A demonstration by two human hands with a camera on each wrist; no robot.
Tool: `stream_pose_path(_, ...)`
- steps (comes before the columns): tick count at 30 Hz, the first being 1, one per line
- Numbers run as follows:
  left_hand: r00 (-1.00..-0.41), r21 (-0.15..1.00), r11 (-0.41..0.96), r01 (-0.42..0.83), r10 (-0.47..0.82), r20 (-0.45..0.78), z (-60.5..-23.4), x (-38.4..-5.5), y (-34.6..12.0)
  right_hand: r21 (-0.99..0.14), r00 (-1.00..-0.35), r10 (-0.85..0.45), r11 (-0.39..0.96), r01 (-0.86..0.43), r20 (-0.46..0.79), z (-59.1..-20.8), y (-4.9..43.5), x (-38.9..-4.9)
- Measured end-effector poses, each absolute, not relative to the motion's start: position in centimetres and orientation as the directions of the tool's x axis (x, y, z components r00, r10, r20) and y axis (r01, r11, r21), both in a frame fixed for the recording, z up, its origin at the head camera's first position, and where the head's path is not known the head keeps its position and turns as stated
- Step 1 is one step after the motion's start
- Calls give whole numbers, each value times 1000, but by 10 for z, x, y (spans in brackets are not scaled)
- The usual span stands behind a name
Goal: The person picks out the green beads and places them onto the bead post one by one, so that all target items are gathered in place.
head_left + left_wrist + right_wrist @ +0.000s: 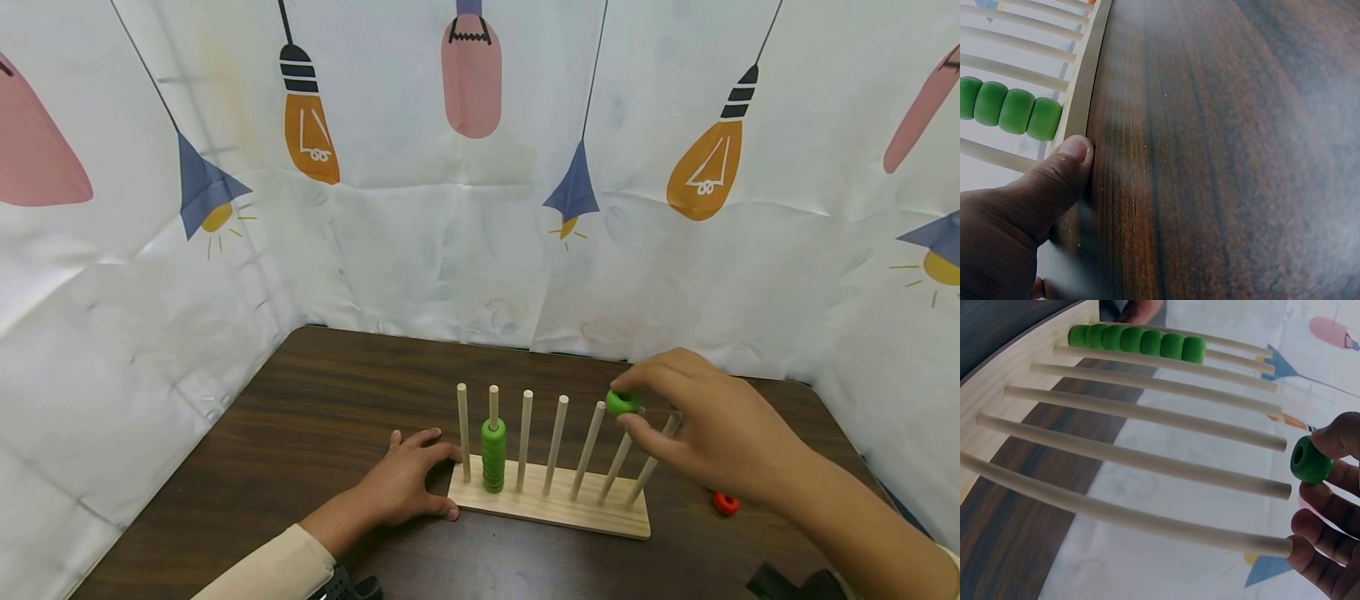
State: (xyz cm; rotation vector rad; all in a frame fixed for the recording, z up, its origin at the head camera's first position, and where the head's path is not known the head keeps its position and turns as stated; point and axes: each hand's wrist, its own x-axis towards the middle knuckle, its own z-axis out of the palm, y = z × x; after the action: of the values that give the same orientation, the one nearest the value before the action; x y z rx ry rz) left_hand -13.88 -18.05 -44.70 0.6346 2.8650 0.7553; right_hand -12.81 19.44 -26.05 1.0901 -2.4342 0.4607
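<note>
A wooden peg rack (551,500) with several upright pegs stands on the table. Green beads (493,457) are stacked on its second peg from the left. At the rack's left end, my left hand (401,479) holds the base, thumb (1072,156) against the front edge. My right hand (697,417) pinches a loose green bead (622,403) between thumb and fingers, up by the tops of the right-hand pegs. In the right wrist view this bead (1311,460) is off the pegs with its hole showing, and another fingertip appears to touch the nearest peg's end.
A red bead (726,502) lies on the dark wooden table (360,375) right of the rack, partly beneath my right forearm. White sheeting (420,250) printed with lamps hangs behind the table and along its sides. Black straps (348,585) show near my wrists.
</note>
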Motion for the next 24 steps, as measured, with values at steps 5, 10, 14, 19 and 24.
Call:
stream_pose_path(5,-907,501,786,364,421,-2,-446,-138,-180,-128,-583,-628,616,-777,514,-261,189,-130)
stream_pose_path(10,-907,503,785,362,422,-6,-445,-137,-179,-125,-565,-636,599,-791,526,-262,185,-132)
stream_pose_path(14,-906,502,785,362,423,-8,-445,-137,-179,-119,-554,-638,592,-797,535,-263,182,-134)
stream_pose_path(19,-905,504,784,363,425,-8,-445,-137,-180,-117,-548,-639,588,-801,540,-264,178,-137)
stream_pose_path(24,-906,496,788,365,422,-4,-445,-138,-180,-122,-540,-647,574,-810,538,-264,174,-140)
